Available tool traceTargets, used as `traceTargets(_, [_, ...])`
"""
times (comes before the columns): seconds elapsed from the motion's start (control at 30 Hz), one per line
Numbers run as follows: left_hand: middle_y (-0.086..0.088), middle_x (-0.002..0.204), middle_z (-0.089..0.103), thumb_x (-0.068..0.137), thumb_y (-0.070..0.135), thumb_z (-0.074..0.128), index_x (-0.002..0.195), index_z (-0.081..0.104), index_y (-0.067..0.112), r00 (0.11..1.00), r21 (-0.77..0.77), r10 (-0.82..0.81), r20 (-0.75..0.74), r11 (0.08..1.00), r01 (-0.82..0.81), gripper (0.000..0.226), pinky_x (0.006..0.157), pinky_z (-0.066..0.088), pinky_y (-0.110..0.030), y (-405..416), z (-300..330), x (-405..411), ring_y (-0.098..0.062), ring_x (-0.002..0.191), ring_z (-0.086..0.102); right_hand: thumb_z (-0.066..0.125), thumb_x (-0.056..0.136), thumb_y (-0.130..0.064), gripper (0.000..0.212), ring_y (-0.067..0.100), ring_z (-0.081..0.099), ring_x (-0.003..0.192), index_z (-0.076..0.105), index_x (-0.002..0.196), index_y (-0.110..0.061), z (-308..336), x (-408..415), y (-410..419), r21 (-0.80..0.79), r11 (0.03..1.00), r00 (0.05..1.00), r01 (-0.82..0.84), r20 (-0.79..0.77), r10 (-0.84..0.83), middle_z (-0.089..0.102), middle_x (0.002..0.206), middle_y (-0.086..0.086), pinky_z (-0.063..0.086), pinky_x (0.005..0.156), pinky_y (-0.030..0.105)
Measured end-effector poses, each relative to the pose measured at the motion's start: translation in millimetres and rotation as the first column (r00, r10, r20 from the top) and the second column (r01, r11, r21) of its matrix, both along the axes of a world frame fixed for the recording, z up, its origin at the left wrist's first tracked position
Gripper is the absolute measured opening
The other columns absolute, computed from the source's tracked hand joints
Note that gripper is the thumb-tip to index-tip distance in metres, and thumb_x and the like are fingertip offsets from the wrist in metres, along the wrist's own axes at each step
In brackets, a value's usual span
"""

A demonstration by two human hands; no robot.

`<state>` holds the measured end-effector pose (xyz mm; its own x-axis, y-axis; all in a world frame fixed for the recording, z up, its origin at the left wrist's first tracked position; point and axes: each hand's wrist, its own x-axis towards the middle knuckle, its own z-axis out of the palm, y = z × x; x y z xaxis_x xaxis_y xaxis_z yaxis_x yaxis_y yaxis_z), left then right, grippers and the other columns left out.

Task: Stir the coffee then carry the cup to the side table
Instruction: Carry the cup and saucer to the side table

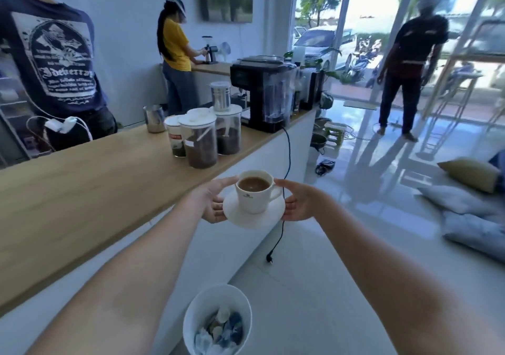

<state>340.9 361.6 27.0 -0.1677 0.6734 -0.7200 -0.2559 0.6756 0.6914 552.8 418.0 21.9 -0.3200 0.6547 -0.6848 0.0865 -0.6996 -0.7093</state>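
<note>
Cup [255, 194] upright on saucer [254, 212], handle pointing right

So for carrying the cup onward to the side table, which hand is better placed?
Neither alone. The left hand and right hand grip opposite edges of the saucer, level under the full cup. If one must, the right: its side faces open floor.

A white cup [255, 196] of brown coffee [253, 183] is sitting on a white saucer [254, 214] between the hands, a light wooden counter [82, 185] lying left of the left hand [210, 203].
</note>
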Motion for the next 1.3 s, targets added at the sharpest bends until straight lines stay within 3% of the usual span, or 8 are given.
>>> traceTargets(0.2, [-0.017,0.102,0.07,0.059,0.051,0.086,0.119,0.055,-0.005,0.98,0.007,-0.199,-0.024,0.98,0.199,0.088,0.062,0.057,-0.04,38,6,126,-0.028,0.083,0.07,0.08,0.069,-0.04,0.089,0.029,0.066,0.082,0.04,0.133,0.009,3,133,4,0.016,0.986,0.986,0.166,0.028,-0.166,0.065,0.1,0.02,0.055,0.065,0.04])
traceTargets(0.3, [-0.018,0.106,0.07,0.059,0.049,0.087,0.12,0.054,-0.006,0.964,0.023,-0.266,-0.022,0.964,0.266,0.089,0.073,0.058,-0.04,53,5,178,-0.029,0.089,0.07,0.079,0.069,-0.04,0.09,0.029,0.066,0.082,0.039,0.133,0.008,4,188,2,0.018,0.972,0.971,0.236,0.037,-0.237,0.065,0.099,0.018,0.054,0.066,0.04])
traceTargets(0.4, [-0.018,0.104,0.07,0.058,0.049,0.088,0.12,0.054,-0.005,0.929,0.025,-0.369,-0.033,0.929,0.37,0.089,0.072,0.058,-0.039,70,4,241,-0.028,0.087,0.07,0.078,0.071,-0.041,0.088,0.028,0.065,0.082,0.039,0.134,0.008,4,248,-4,0.016,0.94,0.939,0.342,0.037,-0.342,0.064,0.098,0.018,0.053,0.067,0.039])
traceTargets(0.53, [-0.017,0.113,0.069,0.059,0.049,0.087,0.124,0.053,-0.005,0.872,0.026,-0.489,-0.037,0.872,0.49,0.091,0.085,0.057,-0.038,89,2,317,-0.028,0.093,0.069,0.077,0.071,-0.041,0.085,0.028,0.064,0.081,0.042,0.132,0.007,2,320,-12,0.012,0.877,0.876,0.48,0.043,-0.48,0.064,0.097,0.017,0.052,0.073,0.038])
traceTargets(0.8, [-0.015,0.096,0.067,0.061,0.05,0.085,0.122,0.052,-0.002,0.688,0.013,-0.726,-0.026,0.687,0.726,0.087,0.062,0.056,-0.037,131,-6,470,-0.025,0.078,0.068,0.078,0.072,-0.039,0.081,0.029,0.063,0.086,0.044,0.131,0.004,-6,452,-26,-0.029,0.685,0.686,0.728,0.036,-0.727,0.061,0.122,0.015,0.052,0.08,0.04])
traceTargets(1.03, [-0.011,0.092,0.068,0.058,0.051,0.086,0.116,0.055,0.0,0.477,-0.008,-0.878,-0.037,0.477,0.879,0.083,0.065,0.057,-0.035,171,-12,623,-0.023,0.077,0.068,0.076,0.074,-0.038,0.075,0.027,0.06,0.113,0.047,0.127,0.007,-8,568,-31,-0.021,0.452,0.453,0.892,0.003,-0.892,0.06,0.127,0.015,0.05,0.095,0.038])
traceTargets(1.2, [-0.01,0.099,0.067,0.059,0.051,0.085,0.117,0.056,0.0,0.381,0.024,-0.923,-0.044,0.381,0.924,0.082,0.072,0.057,-0.035,176,-11,699,-0.022,0.082,0.068,0.075,0.075,-0.038,0.068,0.028,0.061,0.112,0.049,0.118,0.007,-10,620,-46,-0.023,0.33,0.329,0.944,-0.017,-0.944,0.061,0.125,0.016,0.051,0.081,0.04])
traceTargets(1.3, [-0.009,0.111,0.069,0.059,0.05,0.085,0.122,0.056,0.001,0.311,0.029,-0.95,-0.039,0.31,0.95,0.085,0.086,0.057,-0.035,173,-14,754,-0.023,0.089,0.069,0.076,0.074,-0.039,0.073,0.028,0.065,0.097,0.047,0.123,0.008,-16,664,-56,-0.031,0.246,0.245,0.969,-0.014,-0.969,0.063,0.119,0.016,0.052,0.08,0.041])
